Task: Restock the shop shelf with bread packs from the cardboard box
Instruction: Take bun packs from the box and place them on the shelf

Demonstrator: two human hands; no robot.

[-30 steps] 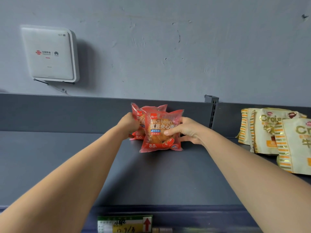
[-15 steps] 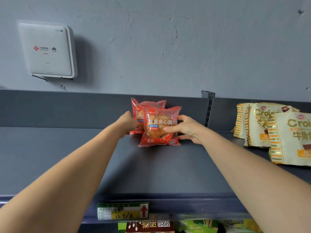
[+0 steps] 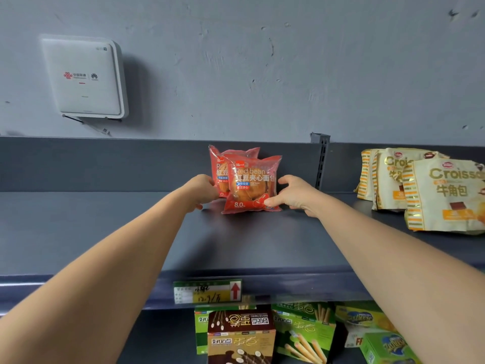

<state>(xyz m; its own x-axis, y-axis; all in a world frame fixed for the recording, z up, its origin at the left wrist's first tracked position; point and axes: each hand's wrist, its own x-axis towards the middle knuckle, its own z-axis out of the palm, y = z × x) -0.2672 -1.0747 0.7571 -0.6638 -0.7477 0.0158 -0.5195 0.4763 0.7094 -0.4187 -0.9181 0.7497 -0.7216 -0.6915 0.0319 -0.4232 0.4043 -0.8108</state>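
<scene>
Two red bean bread packs stand on the dark grey shelf (image 3: pixel 110 232), leaning toward its back panel. The front pack (image 3: pixel 252 185) overlaps the rear pack (image 3: pixel 223 158). My left hand (image 3: pixel 202 189) has its fingers curled against the rear pack's lower left edge; the fingertips are hidden, so a grip does not show. My right hand (image 3: pixel 294 193) is spread beside the front pack's right edge, and only the thumb tip touches its lower right corner. The cardboard box is out of view.
Cream croissant packs (image 3: pixel 443 195) stand on the same shelf to the right, past a slotted upright (image 3: pixel 320 158). A white router box (image 3: pixel 84 77) hangs on the wall. A price label (image 3: pixel 207 291) sits on the shelf lip, with biscuit-stick boxes (image 3: pixel 241 337) below.
My right hand's fingers have come off the face of the front pack and spread beside it. The view has tilted down, showing the lower shelf's boxes. The packs stay put.
</scene>
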